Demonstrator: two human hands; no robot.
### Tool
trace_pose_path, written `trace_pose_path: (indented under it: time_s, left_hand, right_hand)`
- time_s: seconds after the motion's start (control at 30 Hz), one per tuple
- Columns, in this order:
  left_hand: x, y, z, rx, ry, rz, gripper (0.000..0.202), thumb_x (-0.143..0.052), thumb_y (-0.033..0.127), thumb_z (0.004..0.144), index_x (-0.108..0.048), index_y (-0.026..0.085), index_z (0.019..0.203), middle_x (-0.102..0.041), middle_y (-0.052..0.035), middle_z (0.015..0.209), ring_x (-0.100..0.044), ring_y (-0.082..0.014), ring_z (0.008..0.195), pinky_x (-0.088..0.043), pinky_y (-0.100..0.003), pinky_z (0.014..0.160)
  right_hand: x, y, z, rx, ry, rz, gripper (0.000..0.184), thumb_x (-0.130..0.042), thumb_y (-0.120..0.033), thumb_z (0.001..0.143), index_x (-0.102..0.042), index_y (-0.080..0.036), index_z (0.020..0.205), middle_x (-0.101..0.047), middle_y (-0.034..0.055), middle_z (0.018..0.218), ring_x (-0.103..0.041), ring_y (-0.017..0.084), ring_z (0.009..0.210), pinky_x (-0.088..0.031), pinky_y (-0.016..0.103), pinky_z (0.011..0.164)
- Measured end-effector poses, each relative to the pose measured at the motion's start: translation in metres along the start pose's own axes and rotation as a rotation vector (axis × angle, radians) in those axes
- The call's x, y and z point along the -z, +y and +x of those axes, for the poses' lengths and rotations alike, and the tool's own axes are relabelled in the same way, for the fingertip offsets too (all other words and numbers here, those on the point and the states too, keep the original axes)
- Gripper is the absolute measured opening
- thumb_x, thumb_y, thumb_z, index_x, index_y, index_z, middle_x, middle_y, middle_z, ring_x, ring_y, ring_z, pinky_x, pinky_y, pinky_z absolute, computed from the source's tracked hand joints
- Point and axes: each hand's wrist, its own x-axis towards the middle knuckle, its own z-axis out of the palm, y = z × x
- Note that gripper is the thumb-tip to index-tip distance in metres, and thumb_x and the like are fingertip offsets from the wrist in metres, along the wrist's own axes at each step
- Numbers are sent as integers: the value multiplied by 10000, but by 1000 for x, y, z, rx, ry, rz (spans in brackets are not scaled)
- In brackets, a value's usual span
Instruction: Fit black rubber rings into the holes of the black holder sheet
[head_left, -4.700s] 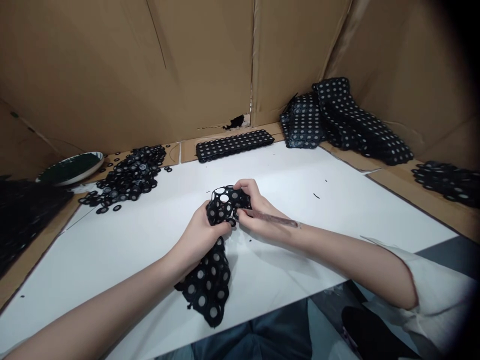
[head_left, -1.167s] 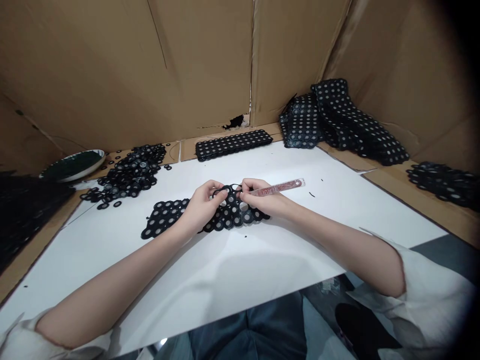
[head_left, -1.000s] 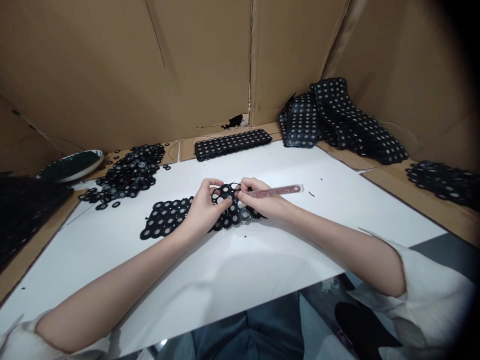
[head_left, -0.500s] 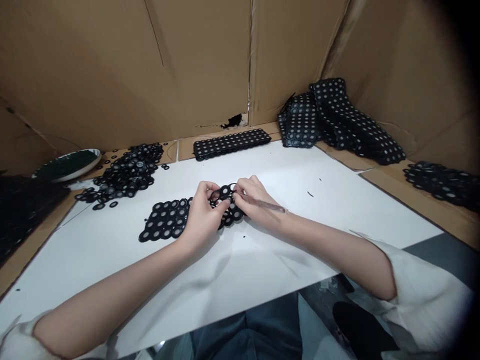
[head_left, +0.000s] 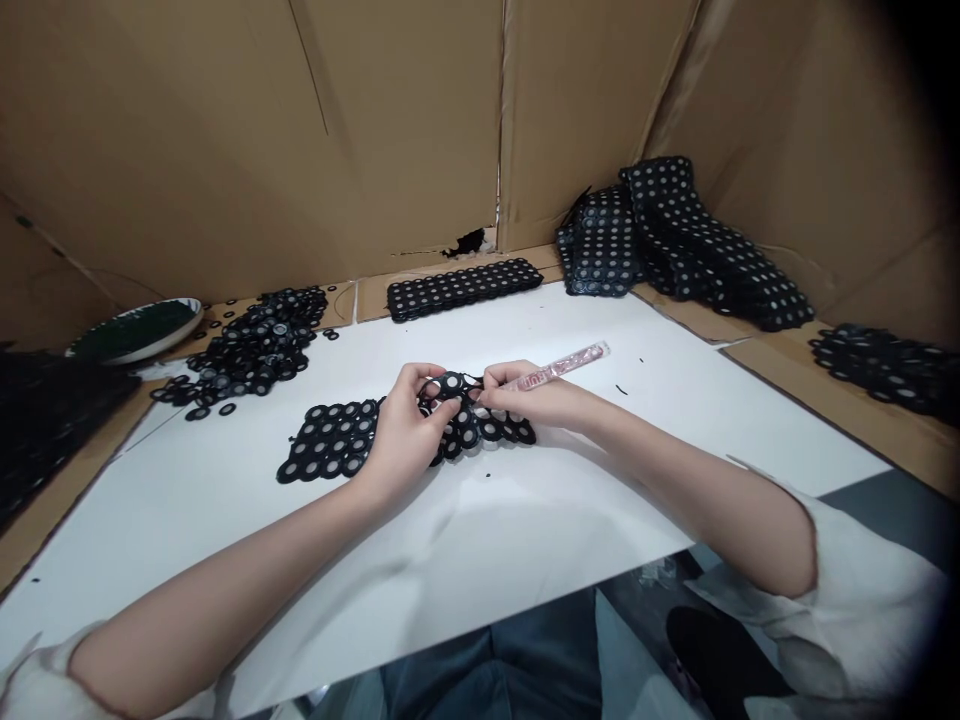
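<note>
A black panel of joined rings (head_left: pixel 335 440) with pale round centres lies on the white sheet under both hands. My left hand (head_left: pixel 411 418) pinches its far edge between thumb and fingers, close to a raised ring (head_left: pixel 453 384). My right hand (head_left: pixel 529 393) is closed around a slim clear-handled tool (head_left: pixel 561 367) with pinkish-red markings, its handle pointing up and to the right. The tool's tip is hidden by the fingers. Dark yarn stretches between the raised ring and my right fingertips. The panel's right end shows below my right hand.
Loose black rings (head_left: pixel 259 345) are heaped at the left, beside a shallow dish (head_left: pixel 191 322) of dark material. A finished-looking ring strip (head_left: pixel 465 287) lies at the back. Folded ring panels (head_left: pixel 712 245) and another ring pile (head_left: pixel 885 365) sit right. Cardboard walls (head_left: pixel 420 120) enclose the work surface.
My right hand has shifted right and turned, so the tool's handle now points up-right instead of down-right. More of the panel's right end is uncovered. My left hand stays nearly still.
</note>
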Motion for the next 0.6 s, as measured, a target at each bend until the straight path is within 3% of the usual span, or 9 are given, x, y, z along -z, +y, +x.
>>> trace_pose_path:
  time_s: [0.2,0.6]
  left_hand:
    - [0,2,1,17,-27,-52,204,-561,180,692,-530,185,894,-556,-7,816,-519,-149,811,-379,-279,750]
    - [7,-1,8,73,-222,-268,98,-541,238,715,-505,184,789,-552,-3,802,-513,-149,785,-385,-267,723]
  right_hand:
    - [4,-2,-3,15,-115,-47,131,-482,-203,714,-409,-179,608,-391,-43,553,-362,75,500,-254,211,452]
    - [0,-6,-7,45,-67,-177,115,-447,-209,734,-374,-192,647,-375,-43,562,-347,84,502,-243,230,456]
